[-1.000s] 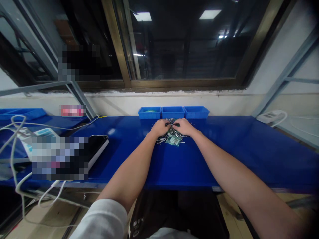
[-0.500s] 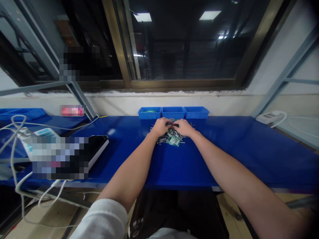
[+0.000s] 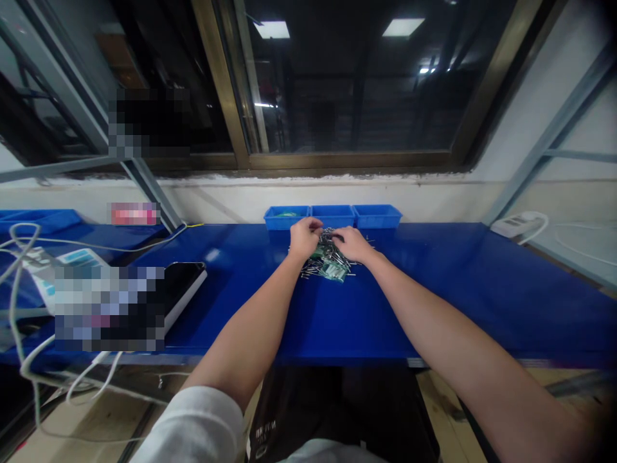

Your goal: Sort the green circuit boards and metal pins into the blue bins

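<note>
A loose pile of thin silvery metal pieces point(image 3: 314, 265), rivet-like or screw-like, lies on the blue table point(image 3: 347, 328). Small green-tinted clear plastic bags point(image 3: 333, 270) with pale pieces inside are among them. Above the left side of the pile, my left hand point(image 3: 303, 239) is raised a little, its fingers curled and pinched together; what they hold, if anything, is too small to tell. My right hand point(image 3: 354, 244) rests at the pile's right side with fingers bent inward over the metal pieces. Its fingertips are partly hidden, so its hold cannot be made out.
Behind the pile stand three blue bins: the left bin point(image 3: 287, 222) holds something green, beside a middle bin point(image 3: 331, 221) and a right bin point(image 3: 377, 221). A black-topped device point(image 3: 186, 283) and white cables point(image 3: 19, 308) lie left. A white power strip point(image 3: 515, 225) sits right.
My left hand has lifted up and away from my right hand, opening a gap between them and exposing more of the pile. The right hand stays nearly in place. The view shifts slightly.
</note>
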The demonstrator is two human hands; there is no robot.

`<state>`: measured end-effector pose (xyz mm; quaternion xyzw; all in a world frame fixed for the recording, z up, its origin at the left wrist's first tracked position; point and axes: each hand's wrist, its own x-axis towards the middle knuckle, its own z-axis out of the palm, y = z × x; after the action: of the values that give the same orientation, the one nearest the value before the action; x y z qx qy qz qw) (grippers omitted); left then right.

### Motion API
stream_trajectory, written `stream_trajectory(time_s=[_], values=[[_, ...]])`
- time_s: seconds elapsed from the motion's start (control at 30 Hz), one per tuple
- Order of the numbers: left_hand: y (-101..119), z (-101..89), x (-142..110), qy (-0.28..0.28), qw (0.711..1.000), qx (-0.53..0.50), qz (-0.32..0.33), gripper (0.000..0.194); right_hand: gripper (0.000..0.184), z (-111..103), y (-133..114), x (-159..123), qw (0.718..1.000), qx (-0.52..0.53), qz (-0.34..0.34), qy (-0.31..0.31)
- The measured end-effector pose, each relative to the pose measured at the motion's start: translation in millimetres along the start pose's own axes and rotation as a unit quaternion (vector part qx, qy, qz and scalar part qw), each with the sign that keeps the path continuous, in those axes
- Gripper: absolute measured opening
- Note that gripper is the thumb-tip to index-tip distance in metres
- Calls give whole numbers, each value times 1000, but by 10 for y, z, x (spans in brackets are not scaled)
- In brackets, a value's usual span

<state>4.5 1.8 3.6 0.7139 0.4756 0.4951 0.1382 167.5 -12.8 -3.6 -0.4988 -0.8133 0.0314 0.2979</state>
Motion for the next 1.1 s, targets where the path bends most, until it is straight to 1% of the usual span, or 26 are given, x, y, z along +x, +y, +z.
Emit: stream_trajectory(time_s=[0.1,0.2,0.27,0.33,0.47,0.53,0.63,0.73,0.83,0.93,1.03,1.1], values=[[44,-27,9,37,999,-27,-23,10,30,-13,-48,5,998,51,3,32],[56,-32,23,53,997,-56,-29,11,34,-21,-102,6,994,107,-9,24],[39,-12,37,52,995,-82,-33,13,32,-22,-120,12,991,127,1,32],[13,18,54,47,992,-114,-36,16,25,-21,-111,24,989,138,17,52],[-25,60,66,17,986,-164,-38,27,14,-12,-27,53,982,160,37,91],[-28,52,54,-1,990,-140,-34,27,11,-5,22,63,979,170,49,101],[-9,16,24,-20,998,-47,-29,25,9,-1,74,71,974,187,71,111],[19,-10,2,-43,999,19,-27,22,10,-10,93,78,959,238,88,125],[39,-11,-4,-57,997,39,-26,19,15,-29,88,82,936,319,96,113],[54,-8,-8,-58,997,51,-20,19,18,-52,81,80,916,378,97,94],[68,-8,-15,-65,996,67,-9,21,18,-61,99,82,906,399,102,100],[67,-5,-20,-71,994,79,2,23,18,-58,132,88,905,392,112,122]])
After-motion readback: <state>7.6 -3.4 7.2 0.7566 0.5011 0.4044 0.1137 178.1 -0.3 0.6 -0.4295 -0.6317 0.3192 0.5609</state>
